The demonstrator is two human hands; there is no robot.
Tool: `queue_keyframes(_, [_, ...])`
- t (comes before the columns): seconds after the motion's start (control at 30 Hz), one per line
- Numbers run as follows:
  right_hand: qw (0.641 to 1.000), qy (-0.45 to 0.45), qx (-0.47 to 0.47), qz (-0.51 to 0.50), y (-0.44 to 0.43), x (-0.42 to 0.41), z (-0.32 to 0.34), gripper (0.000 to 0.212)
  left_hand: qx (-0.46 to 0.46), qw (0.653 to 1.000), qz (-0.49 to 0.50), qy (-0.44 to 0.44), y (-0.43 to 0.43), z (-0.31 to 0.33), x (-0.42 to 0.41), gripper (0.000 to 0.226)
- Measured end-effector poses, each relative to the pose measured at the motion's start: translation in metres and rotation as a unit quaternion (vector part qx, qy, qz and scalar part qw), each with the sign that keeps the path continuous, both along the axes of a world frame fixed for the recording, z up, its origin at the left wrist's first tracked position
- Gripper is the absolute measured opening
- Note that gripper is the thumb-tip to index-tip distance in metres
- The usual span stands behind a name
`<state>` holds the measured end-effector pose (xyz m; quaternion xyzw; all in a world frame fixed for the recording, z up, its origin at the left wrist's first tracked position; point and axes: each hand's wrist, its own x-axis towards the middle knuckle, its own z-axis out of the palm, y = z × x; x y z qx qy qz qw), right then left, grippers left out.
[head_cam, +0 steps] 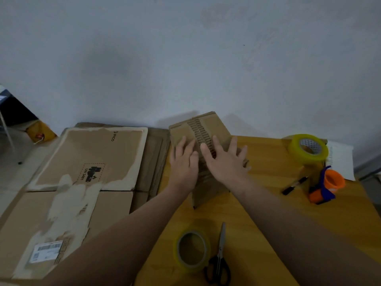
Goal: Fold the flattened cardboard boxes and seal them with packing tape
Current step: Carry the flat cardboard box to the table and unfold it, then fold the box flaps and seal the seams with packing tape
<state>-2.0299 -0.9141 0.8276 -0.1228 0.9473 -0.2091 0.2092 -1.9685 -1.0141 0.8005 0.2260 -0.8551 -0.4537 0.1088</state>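
flattened box (pixel 86 153) cut off at left edge; label (pixel 46 251) print unreadable; folded box (pixel 218 126) seam partly hidden.

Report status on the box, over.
Both open: left hand and right hand pressing the box top. Flaps folded shut. tape roll and scissors nearer, clear of hands.

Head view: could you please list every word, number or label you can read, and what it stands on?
"PICO": far edge of the large flattened cardboard box.
"UN 3481": inside the dashed-border mark on the same box.
Too blurred to read: barcode and print on the white shipping label at its near corner.
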Motion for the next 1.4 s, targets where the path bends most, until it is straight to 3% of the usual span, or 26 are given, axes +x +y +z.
queue_keyframes(0.07, [0.999,0.043,0.015,0.025,0.006,-0.004,-0.007,0.078,-0.035,0.999,-0.009,0.024,-0.008,0.001,0.007,0.043])
queue_keyframes(0.17, [0.994,0.081,0.032,0.071,0.018,-0.017,-0.013,0.084,-0.174,0.979,-0.105,0.005,-0.043,0.010,0.007,0.044])
queue_keyframes(0.23, [0.990,0.083,0.026,0.113,0.025,-0.026,-0.013,0.085,-0.304,0.929,-0.205,-0.043,-0.069,0.018,0.000,0.053])
queue_keyframes(0.33, [0.976,0.079,-0.008,0.205,0.035,-0.044,-0.010,0.083,-0.468,0.813,-0.324,-0.122,-0.093,0.025,-0.015,0.091])
queue_keyframes(0.4, [0.963,0.091,-0.006,0.255,0.037,-0.054,-0.006,0.078,-0.505,0.765,-0.371,-0.148,-0.096,0.025,-0.024,0.104])
queue_keyframes(0.43, [0.957,0.107,0.008,0.270,0.036,-0.058,-0.005,0.073,-0.501,0.761,-0.379,-0.161,-0.093,0.024,-0.027,0.104])
queue_keyframes(0.53, [0.950,0.174,0.060,0.252,0.028,-0.058,-0.005,0.052,-0.454,0.803,-0.338,-0.187,-0.072,0.016,-0.026,0.098])
queue_keyframes(0.7, [0.964,0.175,0.087,0.179,0.017,-0.032,-0.011,0.055,-0.410,0.863,-0.217,-0.200,-0.025,0.008,-0.024,0.101])
queue_keyframes(0.97, [0.955,0.208,0.106,0.182,0.019,-0.026,-0.017,0.057,-0.425,0.853,-0.206,-0.223,-0.020,0.014,-0.028,0.104])
queue_keyframes(1.07, [0.942,0.283,0.054,0.169,0.024,-0.020,-0.012,0.052,-0.452,0.855,-0.189,-0.168,-0.017,0.021,-0.016,0.090])
queue_keyframes(1.2, [0.901,0.398,-0.099,0.142,0.035,0.007,-0.017,0.043,-0.405,0.898,-0.164,0.048,-0.013,0.012,0.021,0.057])
queue_keyframes(1.27, [0.886,0.415,-0.144,0.152,0.045,0.023,-0.028,0.039,-0.382,0.900,-0.168,0.130,-0.015,-0.002,0.042,0.049])
queue_keyframes(1.33, [0.882,0.404,-0.164,0.178,0.056,0.040,-0.046,0.033,-0.372,0.900,-0.190,0.124,-0.017,-0.027,0.061,0.043])
queue_keyframes(1.4, [0.892,0.369,-0.159,0.209,0.066,0.055,-0.068,0.028,-0.352,0.910,-0.216,0.031,-0.014,-0.052,0.078,0.042])
